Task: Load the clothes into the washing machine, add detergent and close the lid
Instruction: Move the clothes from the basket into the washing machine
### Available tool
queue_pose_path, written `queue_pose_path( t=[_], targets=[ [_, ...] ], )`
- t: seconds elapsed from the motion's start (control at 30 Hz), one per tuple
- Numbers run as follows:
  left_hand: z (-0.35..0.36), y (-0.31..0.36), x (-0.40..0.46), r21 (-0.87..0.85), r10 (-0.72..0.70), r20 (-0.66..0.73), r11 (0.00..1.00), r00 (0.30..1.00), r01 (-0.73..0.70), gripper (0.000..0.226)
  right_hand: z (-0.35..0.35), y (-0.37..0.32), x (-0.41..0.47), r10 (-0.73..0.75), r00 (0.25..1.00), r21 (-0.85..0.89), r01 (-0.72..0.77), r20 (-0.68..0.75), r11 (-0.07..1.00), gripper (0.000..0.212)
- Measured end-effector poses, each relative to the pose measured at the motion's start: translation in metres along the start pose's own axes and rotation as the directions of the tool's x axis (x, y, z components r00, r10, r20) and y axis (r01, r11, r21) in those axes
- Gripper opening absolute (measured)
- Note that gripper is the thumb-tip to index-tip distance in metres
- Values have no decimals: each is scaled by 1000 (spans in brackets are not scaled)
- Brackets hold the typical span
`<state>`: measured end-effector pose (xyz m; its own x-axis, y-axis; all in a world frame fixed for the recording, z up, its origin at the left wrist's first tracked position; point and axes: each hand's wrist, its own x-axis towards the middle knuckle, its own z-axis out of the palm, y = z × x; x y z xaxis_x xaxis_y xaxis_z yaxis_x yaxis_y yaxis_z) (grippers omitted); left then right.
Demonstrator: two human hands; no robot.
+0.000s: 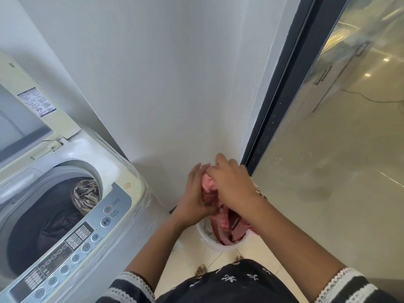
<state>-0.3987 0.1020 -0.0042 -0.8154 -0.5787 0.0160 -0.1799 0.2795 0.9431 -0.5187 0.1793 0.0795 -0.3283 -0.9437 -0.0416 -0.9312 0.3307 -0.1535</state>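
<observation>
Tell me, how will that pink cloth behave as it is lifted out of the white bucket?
Probably floppy: the pink cloth bunches between the left hand and right hand while its tail trails down into the white bucket. It seems light, and it may drag or snag on the bucket's rim.

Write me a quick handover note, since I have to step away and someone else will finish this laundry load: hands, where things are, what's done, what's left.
Left hand and right hand both grip a pink garment, lifted above the white bucket on the floor by the wall.
More red and pink clothes are in the bucket.
The washing machine stands to the left, lid raised. In the drum: dark clothes and a striped piece.
Done: part of the load is in.
Left: put in the pink garment and the rest of the bucket, add detergent (none in view), close the lid.
</observation>
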Motion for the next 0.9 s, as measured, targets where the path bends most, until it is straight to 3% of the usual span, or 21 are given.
queue_pose_path(
  t=[0.07, 0.17, 0.23, 0.33, 0.37, 0.43, 0.47, 0.5, 0.53, 0.57, 0.63, 0.73, 0.77, 0.83, 0.9],
  targets=[
    [2, 4, 2, -190, -64, -131, 981, 989, 39, 78, -12, -11, 1, -140, 990, 223, 142, -23, 965, 79],
    [-16, -3, 1, -355, -206, -273, 929, 940, 101, 44, -28, 0, 6, -238, 969, 661, 220, -63, 718, 100],
    [-26, -5, 0, -580, -319, -298, 809, 899, 95, 43, -21, 21, 4, -159, 982, 745, 180, -99, 643, 110],
    [-30, -8, -2, -814, -323, -297, 578, 899, -62, 35, 10, 44, -4, -66, 992, 788, -44, 107, 615, 130],
    [-28, -6, -3, -873, -346, -262, 483, 901, -69, 37, 22, 44, -6, -78, 984, 827, -92, 162, 555, 133],
    [-16, -5, -3, -921, -458, -98, 377, 883, 93, 60, 43, 33, -9, -115, 984, 912, -77, 134, 403, 130],
    [-10, -5, -5, -911, -479, -1, 361, 878, 196, 52, 53, 26, -9, -62, 995, 935, -56, 82, 349, 123],
    [-3, -8, -7, -875, -449, 88, 391, 889, 284, 38, 60, 22, -10, 40, 998, 949, -55, 44, 311, 114],
    [1, -11, -8, -792, -436, 132, 494, 890, 359, 32, 64, 21, -11, 150, 989, 952, -62, 17, 299, 104],
    [3, -13, -8, -692, -426, 151, 599, 892, 403, 31, 65, 23, -12, 232, 973, 943, -63, -15, 328, 93],
    [-1, -14, -8, -468, -445, 66, 777, 893, 422, 40, 61, 35, -14, 321, 939, 848, -70, -122, 525, 73],
    [-12, -16, -11, -277, -441, -129, 876, 888, 395, 105, 44, 48, -11, 235, 949, 354, -150, -211, 923, 67],
    [-14, -15, -12, -185, -378, -141, 918, 915, 350, 120, 38, 46, -10, 168, 965, 164, -136, -202, 977, 71],
    [-10, -8, -14, -57, -225, -65, 974, 972, 221, 128, 27, 33, -8, 24, 986, -72, -36, -163, 997, 69],
    [-4, 2, -11, -95, -179, -55, 980, 982, 173, 117, 19, 16, -7, -113, 980, -54, 106, -164, 993, 68]
  ],
)
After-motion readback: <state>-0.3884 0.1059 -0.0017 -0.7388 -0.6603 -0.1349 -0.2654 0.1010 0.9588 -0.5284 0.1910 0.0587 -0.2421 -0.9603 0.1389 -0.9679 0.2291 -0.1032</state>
